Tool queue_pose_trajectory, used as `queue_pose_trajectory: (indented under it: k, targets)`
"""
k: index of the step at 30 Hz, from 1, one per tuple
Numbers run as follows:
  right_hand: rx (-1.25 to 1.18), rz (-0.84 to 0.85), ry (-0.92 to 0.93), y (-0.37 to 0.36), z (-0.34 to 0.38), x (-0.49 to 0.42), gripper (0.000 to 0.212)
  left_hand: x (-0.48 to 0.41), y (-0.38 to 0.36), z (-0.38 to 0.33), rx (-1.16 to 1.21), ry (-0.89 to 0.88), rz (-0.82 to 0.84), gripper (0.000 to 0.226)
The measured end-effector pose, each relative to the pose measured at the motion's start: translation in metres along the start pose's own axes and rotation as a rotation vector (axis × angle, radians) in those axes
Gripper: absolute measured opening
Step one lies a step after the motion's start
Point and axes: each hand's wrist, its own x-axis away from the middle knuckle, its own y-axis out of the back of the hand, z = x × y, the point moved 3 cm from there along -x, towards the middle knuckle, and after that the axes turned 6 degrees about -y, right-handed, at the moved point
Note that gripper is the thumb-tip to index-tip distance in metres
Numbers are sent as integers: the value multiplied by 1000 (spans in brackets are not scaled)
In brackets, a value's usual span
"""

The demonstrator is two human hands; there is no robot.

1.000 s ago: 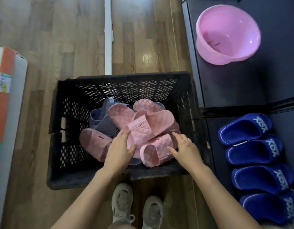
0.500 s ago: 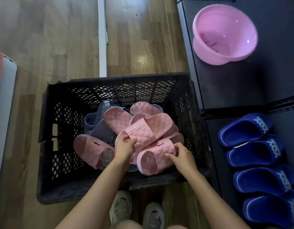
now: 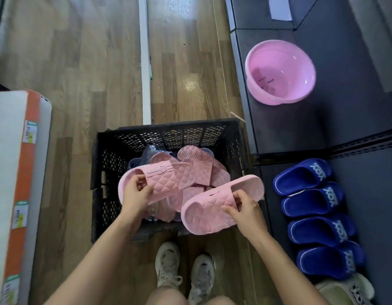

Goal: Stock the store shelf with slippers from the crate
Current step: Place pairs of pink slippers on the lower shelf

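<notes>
Left hand [image 3: 135, 195] pinches one quilted pink rubber slipper [image 3: 168, 178], right hand [image 3: 246, 211] its twin slipper [image 3: 207, 211]; we should clear the black mesh crate [image 3: 168, 128].

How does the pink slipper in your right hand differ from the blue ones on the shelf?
Pink slipper is quilted; blue slippers are smooth with white lettering. The right hand grips the pink slipper at the crate rim; blue slippers sit in a row on the shelf. Both are slides.
</notes>
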Motion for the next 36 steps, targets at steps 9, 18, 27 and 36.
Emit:
queue_pose_trajectory:
  k: [9, 18, 27, 36]
  targets:
    - [-23, -138, 103, 87, 62, 91, 17, 69, 47, -114, 59, -83, 31, 20]
    - [-170, -192, 202, 174, 114, 180, 15, 150, 56, -233, 204, -172, 211, 19]
    - [-403, -177, 192, 202, 126, 231, 26, 195, 48, -302, 241, -302, 359, 19]
    - [-624, -29, 237, 215, 150, 254, 56, 217, 7, -343, 238, -356, 531, 16]
